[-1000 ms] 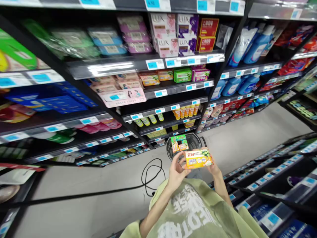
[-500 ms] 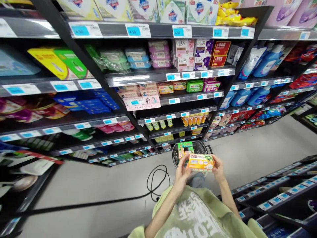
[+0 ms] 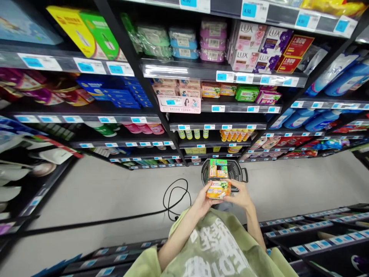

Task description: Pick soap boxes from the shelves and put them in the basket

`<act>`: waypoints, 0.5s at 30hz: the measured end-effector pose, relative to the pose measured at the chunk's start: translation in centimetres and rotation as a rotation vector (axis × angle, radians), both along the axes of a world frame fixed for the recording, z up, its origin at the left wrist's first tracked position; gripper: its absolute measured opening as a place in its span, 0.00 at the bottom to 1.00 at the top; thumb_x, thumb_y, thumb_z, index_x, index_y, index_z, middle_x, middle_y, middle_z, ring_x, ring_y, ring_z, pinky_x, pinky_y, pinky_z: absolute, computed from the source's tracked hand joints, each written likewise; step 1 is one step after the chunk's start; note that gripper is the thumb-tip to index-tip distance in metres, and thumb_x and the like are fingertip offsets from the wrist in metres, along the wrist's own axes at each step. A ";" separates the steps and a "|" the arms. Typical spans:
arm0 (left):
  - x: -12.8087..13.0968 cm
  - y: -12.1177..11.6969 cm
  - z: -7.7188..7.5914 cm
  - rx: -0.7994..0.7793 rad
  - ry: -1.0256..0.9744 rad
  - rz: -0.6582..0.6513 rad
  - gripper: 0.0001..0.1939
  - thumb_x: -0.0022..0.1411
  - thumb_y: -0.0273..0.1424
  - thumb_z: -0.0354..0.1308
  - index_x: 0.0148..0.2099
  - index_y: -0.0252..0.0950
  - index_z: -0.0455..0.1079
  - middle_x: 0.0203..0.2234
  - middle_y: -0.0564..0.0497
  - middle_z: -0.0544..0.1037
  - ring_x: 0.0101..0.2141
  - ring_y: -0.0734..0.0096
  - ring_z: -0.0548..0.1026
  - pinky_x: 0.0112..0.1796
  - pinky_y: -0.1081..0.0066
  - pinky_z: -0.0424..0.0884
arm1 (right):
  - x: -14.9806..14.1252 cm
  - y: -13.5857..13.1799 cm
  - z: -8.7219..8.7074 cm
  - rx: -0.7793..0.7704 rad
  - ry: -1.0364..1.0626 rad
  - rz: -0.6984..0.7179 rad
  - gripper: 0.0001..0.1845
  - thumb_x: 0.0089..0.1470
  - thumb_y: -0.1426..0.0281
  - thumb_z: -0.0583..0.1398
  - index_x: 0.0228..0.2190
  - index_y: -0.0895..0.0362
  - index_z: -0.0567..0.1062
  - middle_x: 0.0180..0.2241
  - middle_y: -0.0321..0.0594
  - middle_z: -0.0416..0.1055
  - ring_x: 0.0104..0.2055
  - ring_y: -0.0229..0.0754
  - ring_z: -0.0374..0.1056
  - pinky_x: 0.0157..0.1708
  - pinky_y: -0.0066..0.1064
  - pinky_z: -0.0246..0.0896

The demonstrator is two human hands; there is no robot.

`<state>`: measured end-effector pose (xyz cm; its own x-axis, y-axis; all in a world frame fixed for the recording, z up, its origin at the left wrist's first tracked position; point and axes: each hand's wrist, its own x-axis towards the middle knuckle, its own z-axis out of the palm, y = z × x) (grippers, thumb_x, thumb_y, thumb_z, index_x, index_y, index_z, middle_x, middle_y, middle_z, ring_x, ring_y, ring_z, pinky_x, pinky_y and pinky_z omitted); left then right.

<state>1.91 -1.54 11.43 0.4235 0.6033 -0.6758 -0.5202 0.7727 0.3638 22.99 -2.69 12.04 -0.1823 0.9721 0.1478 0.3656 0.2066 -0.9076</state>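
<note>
Both hands hold one orange and white soap pack with green marks, in front of my shirt. My left hand grips its left end and supports it from below. At the right end, my right hand has its fingers and thumb closed on the pack. Just beyond it, a dark grey shopping basket rests on the floor. Inside the basket lie several green and orange soap packs. The pack hides part of the basket's near side.
Ahead stands a shelf unit with more soap packs, LUX boxes and orange bottles. A black cable loops over the grey floor on the left. More shelving borders the right and near sides.
The soap pack has moved left and closer to my body, and my right hand now wraps closer around it. My view has tilted down, so the basket shows more fully.
</note>
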 end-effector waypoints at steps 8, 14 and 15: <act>1.9 1.1 0.0 0.277 0.328 0.187 0.34 0.56 0.55 0.74 0.53 0.38 0.72 0.45 0.43 0.85 0.36 0.58 0.86 0.27 0.69 0.81 | 2.0 1.5 0.5 -0.077 -0.249 0.035 0.37 0.47 0.65 0.77 0.58 0.51 0.77 0.57 0.49 0.78 0.60 0.58 0.74 0.63 0.54 0.71; 2.6 2.1 -1.4 0.526 0.502 0.227 0.33 0.56 0.58 0.73 0.49 0.37 0.76 0.44 0.43 0.86 0.44 0.54 0.84 0.44 0.62 0.81 | 0.1 2.8 1.3 -0.058 -0.554 0.137 0.41 0.46 0.76 0.71 0.62 0.54 0.73 0.60 0.52 0.73 0.64 0.62 0.70 0.65 0.59 0.68; 2.6 2.2 -1.7 0.552 0.530 0.217 0.32 0.57 0.58 0.72 0.50 0.37 0.76 0.44 0.43 0.86 0.45 0.53 0.84 0.46 0.62 0.81 | -0.4 3.1 1.5 -0.064 -0.597 0.153 0.42 0.45 0.77 0.70 0.62 0.54 0.72 0.61 0.52 0.73 0.64 0.63 0.70 0.65 0.59 0.68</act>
